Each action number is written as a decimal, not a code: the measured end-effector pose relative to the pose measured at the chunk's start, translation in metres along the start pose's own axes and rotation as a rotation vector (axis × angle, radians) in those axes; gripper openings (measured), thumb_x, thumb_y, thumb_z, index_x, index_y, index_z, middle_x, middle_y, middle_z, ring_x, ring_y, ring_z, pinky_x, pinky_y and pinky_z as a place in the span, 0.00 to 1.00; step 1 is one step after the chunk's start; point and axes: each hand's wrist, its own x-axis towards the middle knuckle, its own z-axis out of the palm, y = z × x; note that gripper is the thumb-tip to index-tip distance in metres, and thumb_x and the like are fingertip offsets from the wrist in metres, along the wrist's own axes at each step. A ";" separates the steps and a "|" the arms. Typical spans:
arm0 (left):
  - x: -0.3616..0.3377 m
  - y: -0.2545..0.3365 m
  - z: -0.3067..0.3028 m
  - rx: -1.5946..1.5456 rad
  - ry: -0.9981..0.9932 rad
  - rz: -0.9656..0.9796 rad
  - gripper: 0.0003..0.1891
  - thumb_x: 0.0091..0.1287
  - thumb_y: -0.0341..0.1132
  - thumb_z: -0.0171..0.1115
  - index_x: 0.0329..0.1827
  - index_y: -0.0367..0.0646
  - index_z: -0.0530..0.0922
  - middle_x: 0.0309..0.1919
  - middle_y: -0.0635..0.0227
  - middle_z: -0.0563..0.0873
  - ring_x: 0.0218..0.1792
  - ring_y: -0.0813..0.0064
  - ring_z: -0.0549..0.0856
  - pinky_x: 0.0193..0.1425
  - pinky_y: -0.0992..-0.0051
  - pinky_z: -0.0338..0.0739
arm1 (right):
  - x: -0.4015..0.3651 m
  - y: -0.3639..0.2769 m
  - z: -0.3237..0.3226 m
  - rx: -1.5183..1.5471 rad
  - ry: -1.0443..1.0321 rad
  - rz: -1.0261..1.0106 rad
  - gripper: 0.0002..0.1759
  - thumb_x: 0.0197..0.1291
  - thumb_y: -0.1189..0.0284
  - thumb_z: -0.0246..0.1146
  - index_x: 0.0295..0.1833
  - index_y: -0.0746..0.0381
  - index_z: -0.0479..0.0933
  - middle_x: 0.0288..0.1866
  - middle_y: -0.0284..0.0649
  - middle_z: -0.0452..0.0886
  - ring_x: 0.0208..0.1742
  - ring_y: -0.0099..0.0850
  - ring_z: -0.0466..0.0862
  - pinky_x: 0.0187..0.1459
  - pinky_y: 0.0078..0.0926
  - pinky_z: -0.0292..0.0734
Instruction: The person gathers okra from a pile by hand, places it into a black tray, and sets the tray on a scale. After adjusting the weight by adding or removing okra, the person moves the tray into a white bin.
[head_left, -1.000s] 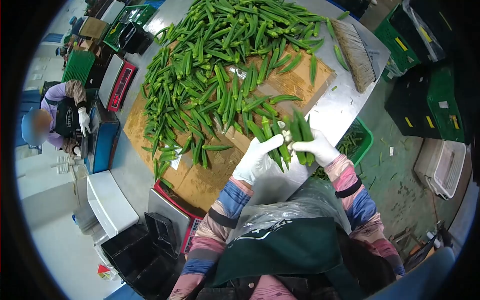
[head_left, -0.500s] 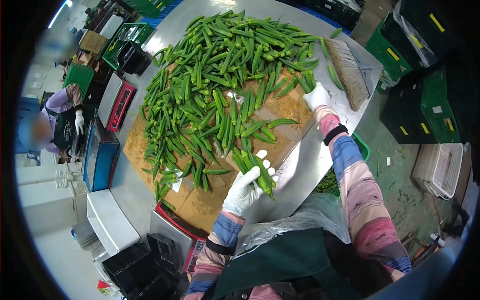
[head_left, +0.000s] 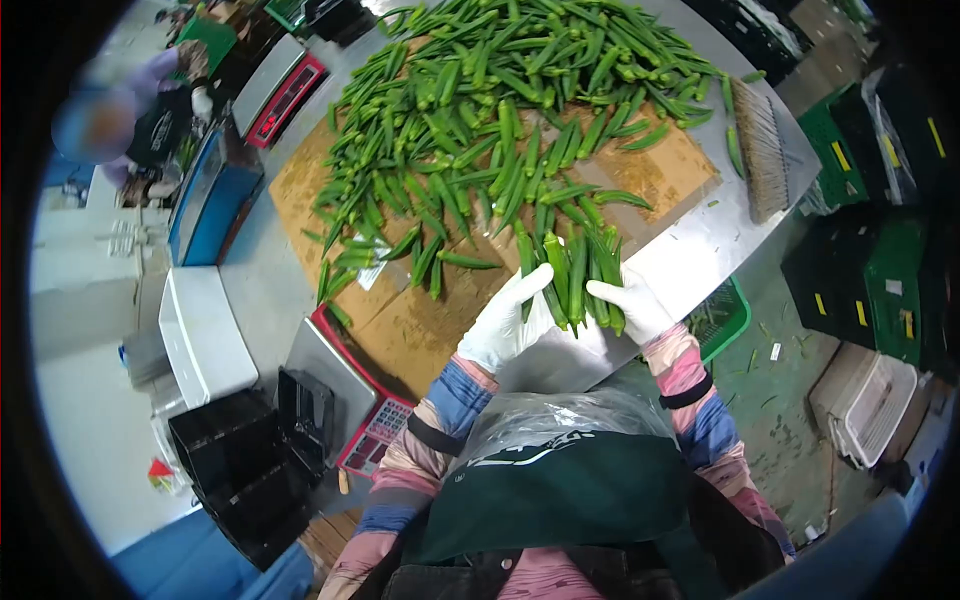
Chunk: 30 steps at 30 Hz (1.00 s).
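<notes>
My left hand (head_left: 510, 318) wears a white glove and is closed around several okra pods (head_left: 562, 278), its thumb lying over them. From the other side my right hand (head_left: 638, 304), also gloved in white, grips more okra (head_left: 606, 262) with the thumb on top. The two handfuls sit side by side at the table's near edge, pods pointing toward me. Beyond them a big heap of green okra (head_left: 470, 130) spreads over a flattened brown cardboard sheet (head_left: 420, 315). The fingers beneath the pods are mostly hidden.
A wide brush (head_left: 760, 150) lies on the metal table (head_left: 690, 255) at right. Near my left arm are a red scale (head_left: 365, 430) and black bins (head_left: 240, 460). A green basket (head_left: 740, 325) stands below the table edge. Another person (head_left: 150, 120) is at far left.
My right hand has come from the heap's right side toward my left hand, bringing okra beside the left handful. The view has shifted, and the lid-like black tray shows more fully.
</notes>
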 end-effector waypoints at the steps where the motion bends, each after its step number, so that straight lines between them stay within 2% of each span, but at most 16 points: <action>1: -0.006 0.001 -0.005 -0.058 0.008 0.000 0.22 0.79 0.33 0.56 0.73 0.38 0.70 0.68 0.61 0.78 0.68 0.68 0.79 0.75 0.66 0.72 | -0.001 0.008 0.010 0.093 -0.040 -0.046 0.29 0.69 0.72 0.66 0.73 0.65 0.70 0.64 0.35 0.80 0.62 0.25 0.79 0.65 0.26 0.73; 3: -0.021 0.004 -0.013 -0.174 0.020 -0.001 0.21 0.81 0.35 0.55 0.72 0.38 0.70 0.67 0.61 0.80 0.67 0.67 0.79 0.75 0.66 0.73 | -0.004 0.016 0.023 0.172 -0.077 -0.050 0.29 0.71 0.71 0.65 0.74 0.65 0.68 0.66 0.35 0.79 0.63 0.24 0.78 0.66 0.25 0.72; 6: -0.049 0.009 -0.021 -0.061 -0.016 0.050 0.21 0.82 0.41 0.52 0.73 0.42 0.70 0.68 0.63 0.78 0.67 0.67 0.79 0.74 0.63 0.72 | -0.006 0.025 0.042 0.249 -0.114 0.026 0.28 0.73 0.70 0.63 0.75 0.65 0.67 0.67 0.35 0.78 0.64 0.24 0.78 0.65 0.25 0.72; 9: -0.075 0.016 -0.031 0.009 -0.008 0.133 0.21 0.81 0.41 0.55 0.72 0.42 0.70 0.67 0.65 0.79 0.65 0.69 0.80 0.73 0.64 0.73 | -0.005 0.031 0.074 0.266 -0.149 0.058 0.28 0.74 0.69 0.62 0.75 0.64 0.67 0.67 0.36 0.78 0.64 0.25 0.78 0.65 0.26 0.73; 12: -0.108 0.023 -0.038 0.456 0.196 0.343 0.25 0.80 0.41 0.58 0.75 0.42 0.66 0.67 0.66 0.77 0.66 0.73 0.77 0.73 0.67 0.71 | -0.002 0.049 0.131 0.232 -0.115 0.097 0.29 0.74 0.68 0.63 0.76 0.62 0.65 0.66 0.36 0.78 0.64 0.25 0.78 0.65 0.27 0.73; 13: -0.122 0.031 -0.039 0.608 0.273 0.394 0.30 0.78 0.40 0.60 0.78 0.41 0.62 0.69 0.67 0.74 0.68 0.76 0.74 0.74 0.71 0.68 | -0.001 0.058 0.155 0.214 -0.097 0.121 0.30 0.74 0.68 0.63 0.76 0.62 0.65 0.66 0.36 0.78 0.64 0.26 0.78 0.65 0.27 0.73; 16: -0.170 0.058 -0.069 0.937 0.399 0.636 0.37 0.78 0.41 0.61 0.83 0.38 0.54 0.73 0.59 0.70 0.72 0.71 0.69 0.78 0.71 0.61 | 0.001 0.093 0.237 0.100 -0.055 -0.023 0.28 0.75 0.69 0.60 0.76 0.59 0.63 0.65 0.36 0.78 0.62 0.27 0.79 0.60 0.28 0.77; 17: -0.197 0.073 -0.063 1.059 0.481 0.632 0.37 0.78 0.42 0.60 0.83 0.37 0.54 0.74 0.57 0.70 0.73 0.70 0.68 0.78 0.71 0.61 | 0.002 0.104 0.260 0.080 -0.102 -0.033 0.28 0.76 0.70 0.59 0.77 0.59 0.62 0.66 0.35 0.77 0.61 0.26 0.79 0.59 0.28 0.77; 18: -0.228 0.090 -0.051 1.179 0.557 0.620 0.37 0.78 0.42 0.60 0.83 0.36 0.54 0.74 0.55 0.69 0.74 0.69 0.67 0.79 0.71 0.60 | -0.002 0.105 0.286 0.158 -0.201 -0.003 0.32 0.75 0.68 0.61 0.78 0.61 0.59 0.69 0.39 0.74 0.65 0.28 0.75 0.64 0.29 0.73; 21: -0.301 0.129 -0.057 1.084 0.552 0.595 0.34 0.79 0.45 0.57 0.81 0.34 0.59 0.75 0.54 0.69 0.76 0.68 0.66 0.80 0.71 0.58 | -0.005 0.113 0.360 0.095 -0.366 0.128 0.33 0.75 0.64 0.61 0.79 0.62 0.57 0.68 0.43 0.75 0.66 0.30 0.76 0.65 0.30 0.73; 23: -0.345 0.154 -0.062 1.226 0.582 0.602 0.34 0.80 0.46 0.56 0.81 0.34 0.59 0.75 0.56 0.70 0.76 0.68 0.66 0.81 0.70 0.57 | 0.011 0.155 0.404 -0.074 -0.396 -0.069 0.31 0.76 0.62 0.60 0.77 0.61 0.59 0.66 0.41 0.75 0.60 0.30 0.79 0.60 0.30 0.77; 24: -0.365 0.164 -0.067 1.254 0.614 0.590 0.34 0.80 0.46 0.56 0.80 0.33 0.59 0.75 0.57 0.70 0.76 0.68 0.66 0.81 0.70 0.57 | 0.008 0.153 0.427 -0.121 -0.449 -0.044 0.34 0.76 0.61 0.60 0.79 0.60 0.56 0.68 0.41 0.73 0.64 0.31 0.77 0.65 0.32 0.73; 26: -0.394 0.185 -0.113 1.216 0.702 0.514 0.31 0.82 0.42 0.52 0.81 0.33 0.59 0.77 0.55 0.68 0.78 0.67 0.65 0.81 0.71 0.58 | 0.026 0.190 0.460 -0.088 -0.488 0.173 0.36 0.76 0.61 0.60 0.80 0.58 0.53 0.71 0.42 0.69 0.69 0.32 0.72 0.70 0.36 0.69; 28: -0.418 0.191 -0.161 0.933 0.528 0.616 0.31 0.82 0.45 0.53 0.79 0.33 0.62 0.76 0.55 0.70 0.76 0.70 0.67 0.81 0.73 0.59 | 0.019 0.182 0.478 -0.074 -0.487 0.380 0.36 0.76 0.62 0.60 0.81 0.57 0.51 0.74 0.41 0.66 0.73 0.32 0.68 0.73 0.41 0.66; 29: -0.426 0.192 -0.182 1.202 0.587 0.561 0.28 0.83 0.42 0.49 0.79 0.34 0.63 0.77 0.57 0.69 0.77 0.67 0.67 0.82 0.72 0.58 | 0.012 0.174 0.483 -0.074 -0.477 0.482 0.37 0.76 0.62 0.60 0.81 0.57 0.51 0.75 0.41 0.65 0.75 0.32 0.67 0.74 0.43 0.64; 30: -0.431 0.192 -0.185 1.466 0.643 0.495 0.26 0.84 0.39 0.44 0.79 0.34 0.64 0.78 0.58 0.69 0.78 0.64 0.67 0.83 0.71 0.57 | 0.010 0.175 0.479 -0.005 -0.494 0.459 0.33 0.76 0.63 0.59 0.78 0.58 0.54 0.76 0.39 0.63 0.76 0.31 0.66 0.73 0.48 0.64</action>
